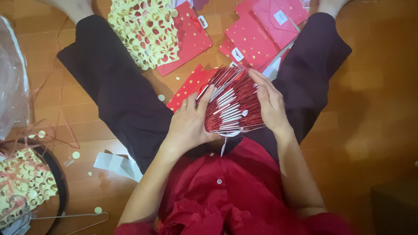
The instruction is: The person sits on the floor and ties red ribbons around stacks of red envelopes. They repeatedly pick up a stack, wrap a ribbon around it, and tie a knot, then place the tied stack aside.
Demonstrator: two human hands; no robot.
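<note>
Both hands share the grip: the left hand (188, 124) and right hand (271, 102) close on either side of a fanned stack of shiny red foil-edged paper pieces (233, 106), held over the lap of a person seated on the wooden floor (370, 109). Red gold-dotted envelopes (252, 41) and a yellow punched paper sheet (146, 30) lie between the legs.

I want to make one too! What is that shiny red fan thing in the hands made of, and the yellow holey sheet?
The red bundle looks like thin folded paper or card with a glossy foil finish: its edges catch light. The yellow sheet looks like matte paper, punched with heart-shaped holes. Both hands, left and right, hold the bundle.
</note>
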